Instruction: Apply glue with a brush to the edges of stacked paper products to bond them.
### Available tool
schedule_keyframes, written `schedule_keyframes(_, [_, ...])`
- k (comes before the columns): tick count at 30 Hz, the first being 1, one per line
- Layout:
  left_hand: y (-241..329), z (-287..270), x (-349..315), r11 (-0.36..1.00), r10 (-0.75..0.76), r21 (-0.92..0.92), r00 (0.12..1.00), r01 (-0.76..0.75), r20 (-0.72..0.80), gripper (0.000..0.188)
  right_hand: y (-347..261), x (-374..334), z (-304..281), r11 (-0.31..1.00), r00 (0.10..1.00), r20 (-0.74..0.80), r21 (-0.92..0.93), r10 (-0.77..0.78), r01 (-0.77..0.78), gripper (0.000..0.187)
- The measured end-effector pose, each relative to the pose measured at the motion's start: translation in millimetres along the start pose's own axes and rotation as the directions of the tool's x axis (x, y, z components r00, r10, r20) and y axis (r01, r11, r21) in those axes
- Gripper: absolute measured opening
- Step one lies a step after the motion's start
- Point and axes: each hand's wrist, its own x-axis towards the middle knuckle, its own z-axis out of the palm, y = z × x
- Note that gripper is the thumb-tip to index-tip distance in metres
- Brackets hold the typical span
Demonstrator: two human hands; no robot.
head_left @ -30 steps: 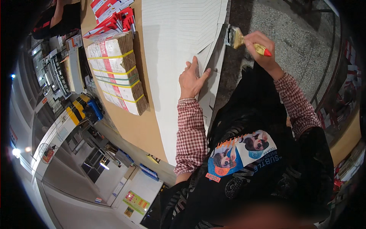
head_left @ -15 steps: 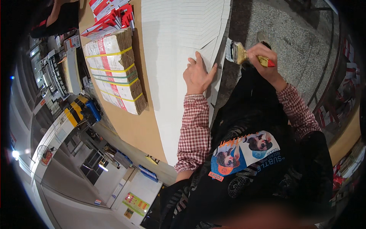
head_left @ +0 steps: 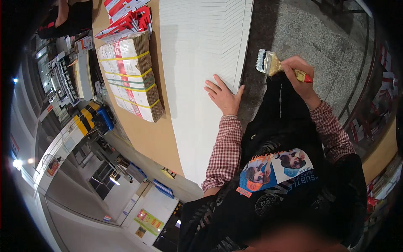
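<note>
My left hand rests with spread fingers on white paper sheets, near their right edge. The sheets overlap in a staggered fan, their edges showing as many thin lines toward the far end. Off to the right of the table, my right hand is closed round the handle of a flat paintbrush. White paste coats its bristles, which point left toward the sheets. The brush is in the air, apart from the paper.
Left of the sheets, a strapped cardboard bundle stands on the brown tabletop. Red and white printed pieces lie behind it. Another person's arm shows at the far left. Speckled floor lies to the right.
My left hand has slid nearer to me along the sheets, its fingers more spread. The raised sheet edges beside it now lie flatter. My right hand and brush have shifted slightly right.
</note>
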Motion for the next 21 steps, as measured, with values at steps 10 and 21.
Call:
schedule_keyframes(10, [-33.2, -44.0, 25.2, 0.979, 0.202, -0.065, 0.962, -0.193, 0.182, 0.085, 7.8, 10.6, 21.2, 0.988, 0.987, -0.041, 0.024, -0.153, 0.154, 0.011])
schedule_keyframes(21, [-38.3, -58.0, 40.9, 0.952, 0.288, -0.186, 0.919, -0.244, 0.268, 0.079, 21.9, -2.3, 45.4, 0.98, 0.981, 0.008, -0.046, -0.192, 0.192, 0.012])
